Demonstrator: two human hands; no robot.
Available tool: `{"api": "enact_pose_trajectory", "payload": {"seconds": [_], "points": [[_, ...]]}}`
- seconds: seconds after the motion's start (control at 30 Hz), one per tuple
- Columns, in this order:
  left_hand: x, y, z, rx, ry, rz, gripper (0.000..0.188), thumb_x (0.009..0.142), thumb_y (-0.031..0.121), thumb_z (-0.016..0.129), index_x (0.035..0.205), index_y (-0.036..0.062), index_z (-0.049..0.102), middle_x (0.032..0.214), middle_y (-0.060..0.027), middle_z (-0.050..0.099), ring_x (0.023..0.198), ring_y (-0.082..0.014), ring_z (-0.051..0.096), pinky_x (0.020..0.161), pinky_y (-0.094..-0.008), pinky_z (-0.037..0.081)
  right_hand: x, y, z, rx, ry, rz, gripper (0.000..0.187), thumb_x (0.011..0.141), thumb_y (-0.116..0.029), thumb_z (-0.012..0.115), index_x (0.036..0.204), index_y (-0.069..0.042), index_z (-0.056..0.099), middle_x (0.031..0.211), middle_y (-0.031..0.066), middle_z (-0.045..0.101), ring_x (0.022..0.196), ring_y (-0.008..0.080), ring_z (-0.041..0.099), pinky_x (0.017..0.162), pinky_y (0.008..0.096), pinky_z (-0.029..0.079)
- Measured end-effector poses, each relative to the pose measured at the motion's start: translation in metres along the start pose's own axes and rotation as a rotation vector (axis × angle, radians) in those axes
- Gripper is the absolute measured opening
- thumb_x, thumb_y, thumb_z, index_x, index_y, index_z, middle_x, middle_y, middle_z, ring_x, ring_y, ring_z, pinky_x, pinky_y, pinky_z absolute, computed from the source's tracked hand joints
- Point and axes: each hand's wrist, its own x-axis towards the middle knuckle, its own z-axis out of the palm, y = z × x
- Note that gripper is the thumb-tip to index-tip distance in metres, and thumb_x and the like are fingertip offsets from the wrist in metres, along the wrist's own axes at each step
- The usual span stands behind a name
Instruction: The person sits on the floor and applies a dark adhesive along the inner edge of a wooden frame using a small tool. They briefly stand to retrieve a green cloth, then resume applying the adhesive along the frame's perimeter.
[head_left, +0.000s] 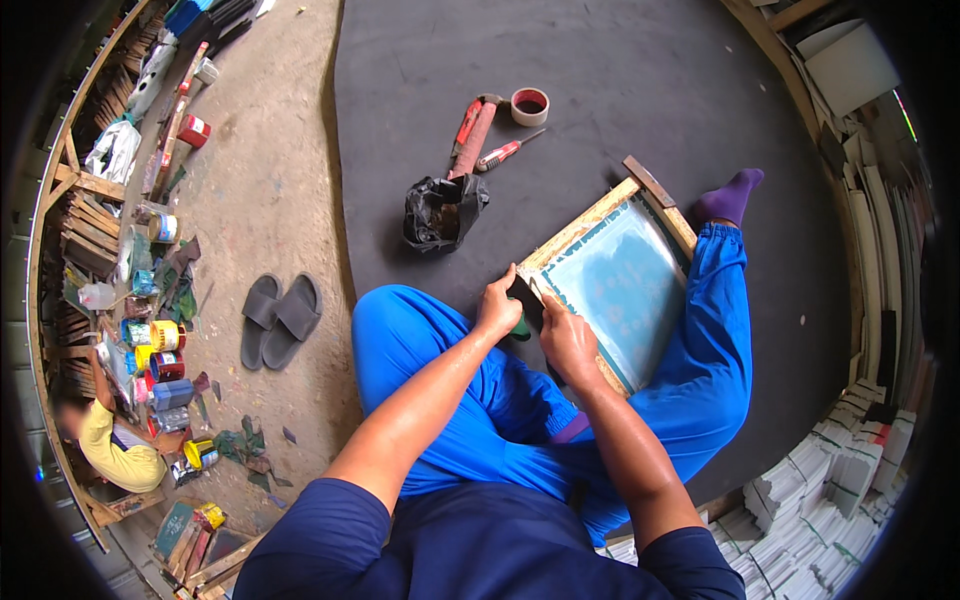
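Wooden-framed pale-blue printing screen: my left hand pinches its corner, right hand lies flat just beside; I'd keep it steady.

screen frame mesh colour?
Pale blue-green, whitish patches, in the wooden frame; head view shows it best.

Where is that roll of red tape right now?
The roll of red tape lies on the dark mat, top centre of the head view, just right of the red-handled screwdriver.
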Motion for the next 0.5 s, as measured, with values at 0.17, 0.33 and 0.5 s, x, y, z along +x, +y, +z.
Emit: {"api": "enact_pose_trajectory", "payload": {"seconds": [0.17,0.33,0.5], "points": [[-0.003,0.013,0.000,0.006,-0.055,-0.077,0.079,0.070,-0.005,0.056,0.147,0.0109,0.050,0.119,-0.0257,0.069,0.103,-0.0265,0.069,0.090,-0.0337,0.052,-0.002,-0.008,0.012,0.148,0.025,0.034,0.037,0.097,-0.019,0.052,0.129,-0.006,0.064,0.090,0.0295,0.069,0.087,0.0463,0.069,0.081,0.0540,0.053],[0.003,-0.006,0.001,-0.083,-0.054,-0.053,0.078,0.070,-0.001,0.056,0.146,0.0120,0.051,0.120,-0.0273,0.066,0.112,-0.0373,0.067,0.096,-0.0401,0.051,-0.001,0.009,0.026,0.330,0.091,-0.010,0.035,0.096,-0.016,0.056,0.127,-0.006,0.067,0.094,0.0313,0.068,0.091,0.0474,0.068,0.085,0.0517,0.053],[0.004,-0.002,0.001,-0.082,-0.042,-0.026,0.077,0.070,-0.002,0.055,0.146,0.0142,0.053,0.119,-0.0274,0.066,0.110,-0.0361,0.068,0.094,-0.0387,0.052,0.018,0.041,0.053,0.534,0.246,-0.233,0.035,0.098,-0.015,0.060,0.130,-0.002,0.066,0.090,0.0176,0.076,0.072,0.0300,0.072,0.067,0.0420,0.054]]}}
